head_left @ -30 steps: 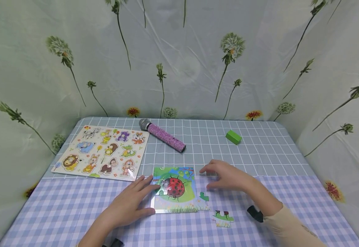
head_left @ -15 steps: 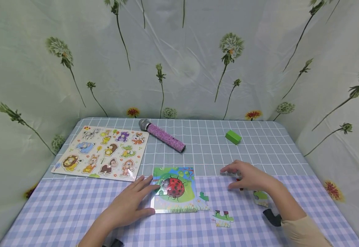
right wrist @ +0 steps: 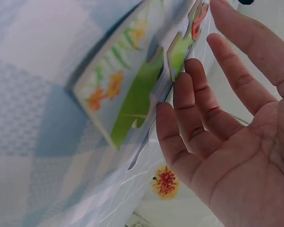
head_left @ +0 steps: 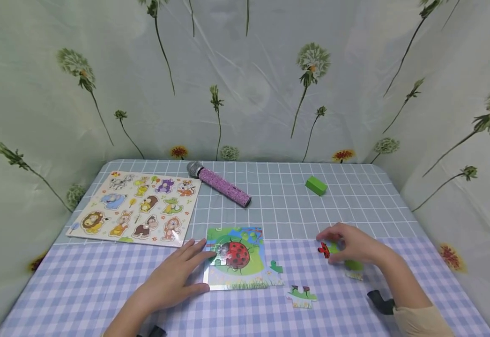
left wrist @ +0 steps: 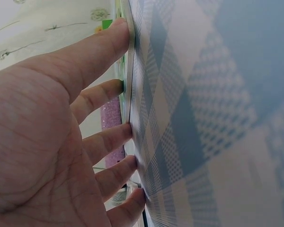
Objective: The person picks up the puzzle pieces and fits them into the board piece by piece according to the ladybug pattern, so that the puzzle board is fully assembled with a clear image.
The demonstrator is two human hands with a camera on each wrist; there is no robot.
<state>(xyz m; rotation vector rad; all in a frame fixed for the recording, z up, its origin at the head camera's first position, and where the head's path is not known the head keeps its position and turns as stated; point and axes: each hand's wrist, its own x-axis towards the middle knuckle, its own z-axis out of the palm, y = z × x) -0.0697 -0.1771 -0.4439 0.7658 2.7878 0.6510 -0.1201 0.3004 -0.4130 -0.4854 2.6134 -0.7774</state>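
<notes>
Fingers [right wrist: 239, 73] of your right hand [head_left: 354, 244] arch over the red piece [head_left: 323, 250], right of the puzzle [head_left: 237, 256] (pinch? can't tell); your left hand [head_left: 175, 274], spread, gripping nothing, touches the puzzle. A low sweep could drag the flower piece [right wrist: 125, 80].

Well right of the pink microphone [head_left: 224, 186] lies a green block [head_left: 316, 186]; just left, a white animal-picture board [head_left: 137, 209]; behind the microphone hangs a dandelion-print curtain [head_left: 255, 103].
</notes>
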